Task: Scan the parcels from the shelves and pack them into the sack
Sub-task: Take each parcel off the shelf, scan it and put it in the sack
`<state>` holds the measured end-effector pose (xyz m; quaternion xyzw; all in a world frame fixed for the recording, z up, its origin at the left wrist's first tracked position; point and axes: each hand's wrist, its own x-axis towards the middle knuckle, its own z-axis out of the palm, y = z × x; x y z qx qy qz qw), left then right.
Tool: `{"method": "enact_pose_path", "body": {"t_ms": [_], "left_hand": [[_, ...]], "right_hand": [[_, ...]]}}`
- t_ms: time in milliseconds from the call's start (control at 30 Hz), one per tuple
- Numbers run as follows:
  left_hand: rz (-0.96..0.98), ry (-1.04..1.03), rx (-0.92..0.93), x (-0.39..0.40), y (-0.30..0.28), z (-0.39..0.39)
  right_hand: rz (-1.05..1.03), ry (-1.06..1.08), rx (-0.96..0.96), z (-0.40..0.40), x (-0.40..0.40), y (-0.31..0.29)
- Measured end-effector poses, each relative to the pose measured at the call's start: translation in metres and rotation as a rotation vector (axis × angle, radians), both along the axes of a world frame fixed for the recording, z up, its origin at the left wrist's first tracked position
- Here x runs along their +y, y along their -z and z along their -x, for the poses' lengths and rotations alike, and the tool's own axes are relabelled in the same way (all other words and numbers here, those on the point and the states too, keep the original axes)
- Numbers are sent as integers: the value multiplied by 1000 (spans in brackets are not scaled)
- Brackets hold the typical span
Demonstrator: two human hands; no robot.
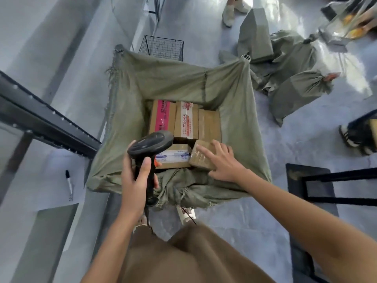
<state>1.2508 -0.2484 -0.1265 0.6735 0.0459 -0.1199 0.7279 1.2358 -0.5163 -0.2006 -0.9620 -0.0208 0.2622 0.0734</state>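
A green woven sack hangs open on a frame in front of me. Inside it lie several cardboard parcels: one with pink tape, one with a red-printed label, a plain one and one with a white label. My right hand rests with spread fingers on a small brown taped parcel at the sack's near right. My left hand grips the handle of a black barcode scanner, its head over the parcels.
A dark metal shelf rail runs at the left, with a marker pen on a sheet below it. A wire basket stands behind the sack. Tied full sacks lie at the right. Other people's feet are at the top. A black frame stands right.
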Motion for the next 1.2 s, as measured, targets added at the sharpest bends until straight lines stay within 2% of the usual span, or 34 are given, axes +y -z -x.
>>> {"method": "enact_pose_path", "body": {"t_ms": [167,367,467,600,867,1000,1100,1200], "left_hand": [[-22,-56,16,-31,5,13],[-38,-103,36,-50,6,20],[-48,-133,36,-54,7,23],[-67,-154,42,-50,9,30],[-75,-236,23,-23,12,47],[-109,-308,11,3,8,62],[-110,-435,-13,31,-3,85],[-132,-611,-29,65,-15,120]], "right_hand": [[-57,-32,112,-13,-9,25],[-22,-17,40,-22,1,49],[-13,52,89,-12,5,68],[43,42,177,-2,17,89],[-30,154,118,-3,21,90],[-255,208,-67,-10,46,63],[-412,77,-332,-12,87,32],[-534,-93,-496,-4,144,-1]]}}
